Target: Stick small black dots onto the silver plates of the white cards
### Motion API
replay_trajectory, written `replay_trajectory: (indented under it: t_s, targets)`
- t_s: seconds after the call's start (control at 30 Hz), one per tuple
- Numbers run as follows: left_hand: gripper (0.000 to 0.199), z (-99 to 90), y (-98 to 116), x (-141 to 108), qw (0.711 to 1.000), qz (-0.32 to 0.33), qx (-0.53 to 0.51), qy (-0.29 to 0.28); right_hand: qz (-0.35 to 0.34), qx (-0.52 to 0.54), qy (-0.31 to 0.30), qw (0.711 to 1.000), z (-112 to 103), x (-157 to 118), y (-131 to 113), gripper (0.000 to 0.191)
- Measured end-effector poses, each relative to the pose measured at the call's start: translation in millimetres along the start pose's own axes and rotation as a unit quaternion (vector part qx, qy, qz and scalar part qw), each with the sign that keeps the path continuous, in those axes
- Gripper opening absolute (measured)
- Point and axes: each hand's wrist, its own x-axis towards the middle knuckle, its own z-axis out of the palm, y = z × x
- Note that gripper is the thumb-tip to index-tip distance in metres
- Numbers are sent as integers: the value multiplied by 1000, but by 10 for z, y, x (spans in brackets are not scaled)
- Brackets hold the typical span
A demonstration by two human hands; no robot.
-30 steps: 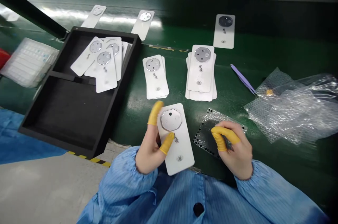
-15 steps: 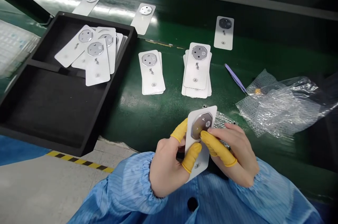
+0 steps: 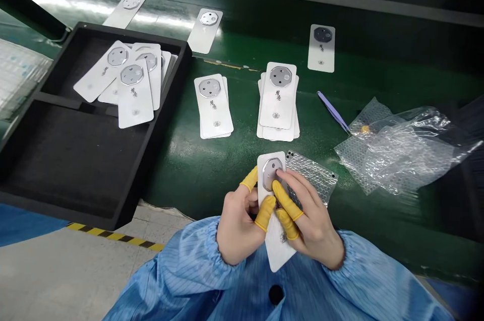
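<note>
A white phone back cover (image 3: 278, 248) with a silver octagonal camera plate stands tilted in front of my chest. My left hand (image 3: 239, 228) grips its left side, thumb on the face and the other fingers at the edge and behind. On the same cover lies my right hand (image 3: 315, 225), its fingers bent and its fingertips touching the camera plate and the face below. Yellow finger cots cover several fingertips. Whether a tiny part sits under the right fingertips is hidden. Beside it lies a bubble-wrap piece (image 3: 312, 172) with small black dots.
Stacked back covers (image 3: 278, 107) and a smaller stack (image 3: 215, 112) lie ahead. A black tray (image 3: 124, 200) at left holds several covers (image 3: 136, 102). Single covers (image 3: 321, 54) lie farther back. Purple tweezers (image 3: 333, 112) and clear bubble bags (image 3: 404, 152) are at right.
The held cover has shifted left and turned to face me more squarely. My right hand has moved left with it, uncovering more of the bubble wrap.
</note>
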Motion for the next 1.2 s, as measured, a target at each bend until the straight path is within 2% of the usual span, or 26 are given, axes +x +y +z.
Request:
replay_trajectory:
  t_s: [0.13, 0.23, 0.37, 0.47, 0.67, 0.8, 0.97, 1.1, 1.2]
  targets:
    - [55, 19, 45, 45, 996, -34, -82, -16, 6, 75, 46, 996, -10, -13, 68, 52]
    - [60, 24, 94, 87, 990, -53, -132, -19, 62, 135, 87, 985, -51, 7, 47, 48]
    - [50, 45, 109, 94, 985, -24, -171, -26, 197, 191, 217, 937, -29, 33, -37, 52]
    - [41, 67, 102, 78, 984, -4, -177, -19, 239, 234, 238, 912, 22, 28, -87, 54]
    - [18, 34, 116, 123, 987, -40, -157, -18, 205, 160, 275, 925, 47, -12, -152, 50]
    - [18, -3, 120, 163, 988, -25, -150, -30, 160, 116, 287, 937, 49, -23, -163, 56]
    - [19, -12, 94, 184, 987, -28, -153, -28, 151, 106, 281, 942, 70, -22, -120, 58]
    - [19, -40, 104, 208, 987, -40, -132, -79, 151, 102, 286, 941, 67, -10, -92, 60]
    - [21, -60, 125, 220, 991, -39, -112, -69, 135, 122, 253, 950, 12, 18, -76, 62]
